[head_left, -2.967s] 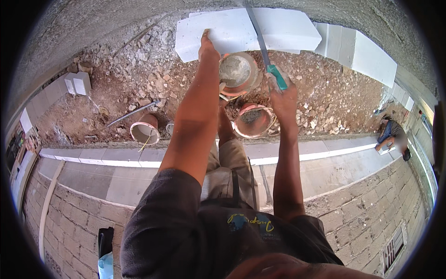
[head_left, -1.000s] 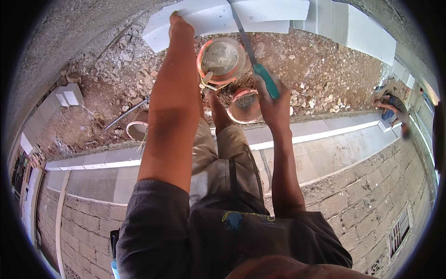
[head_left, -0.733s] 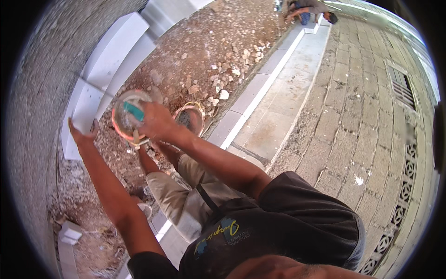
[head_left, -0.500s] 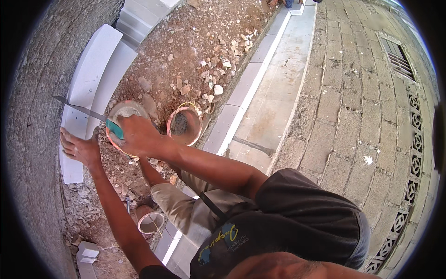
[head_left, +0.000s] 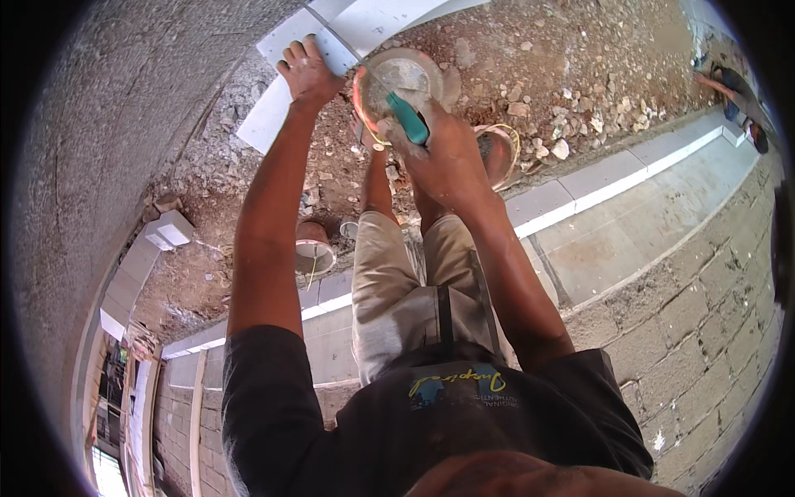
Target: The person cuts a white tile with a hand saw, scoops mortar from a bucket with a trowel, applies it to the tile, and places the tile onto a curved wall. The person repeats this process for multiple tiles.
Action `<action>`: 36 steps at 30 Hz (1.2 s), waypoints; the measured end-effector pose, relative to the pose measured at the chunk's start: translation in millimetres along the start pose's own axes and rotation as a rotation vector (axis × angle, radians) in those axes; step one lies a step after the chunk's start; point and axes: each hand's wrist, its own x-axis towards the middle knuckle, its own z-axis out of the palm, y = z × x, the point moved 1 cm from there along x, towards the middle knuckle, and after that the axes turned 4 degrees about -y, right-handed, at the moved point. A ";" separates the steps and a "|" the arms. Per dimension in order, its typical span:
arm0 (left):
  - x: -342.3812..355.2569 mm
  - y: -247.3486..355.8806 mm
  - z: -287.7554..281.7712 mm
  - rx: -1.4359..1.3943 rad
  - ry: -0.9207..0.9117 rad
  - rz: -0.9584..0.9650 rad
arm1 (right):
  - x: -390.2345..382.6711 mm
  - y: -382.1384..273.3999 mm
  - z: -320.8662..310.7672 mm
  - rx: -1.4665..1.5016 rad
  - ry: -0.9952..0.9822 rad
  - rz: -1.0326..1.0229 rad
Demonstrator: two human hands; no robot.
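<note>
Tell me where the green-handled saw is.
The saw is upper centre in the head view, held in the right grip, extending across the white block.

The saw (head_left: 402, 110) blocks the way from the left grip (head_left: 310, 76) to the right grip (head_left: 432, 151). The wall (head_left: 174, 91) is close behind the block (head_left: 333, 51). Two buckets (head_left: 359, 93) (head_left: 503, 163) crowd the right grip. Farther right, the dirt (head_left: 538, 45) has lots of room over low stones (head_left: 561, 149).
</note>
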 end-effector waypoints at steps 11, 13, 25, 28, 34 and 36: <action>42.0 -33.1 9.4 -0.065 0.017 0.029 | -43.1 -48.8 -42.4 0.076 -0.009 0.175; 44.7 -30.7 11.1 -0.086 0.007 -0.014 | -13.2 -60.8 -31.7 0.033 0.060 0.103; 59.9 -35.3 18.9 -0.181 0.065 -0.037 | -13.9 -68.0 -45.6 0.109 -0.040 0.108; 65.6 -36.5 15.5 -0.162 0.007 -0.071 | 33.8 -47.6 -15.3 -0.064 -0.021 -0.053; 81.9 -44.6 -11.3 -0.156 -0.183 -0.109 | -28.3 -16.0 -35.9 0.116 -0.021 0.012; 81.4 -42.9 -8.7 -0.155 -0.177 -0.127 | -32.7 -15.5 -39.0 0.144 -0.016 0.114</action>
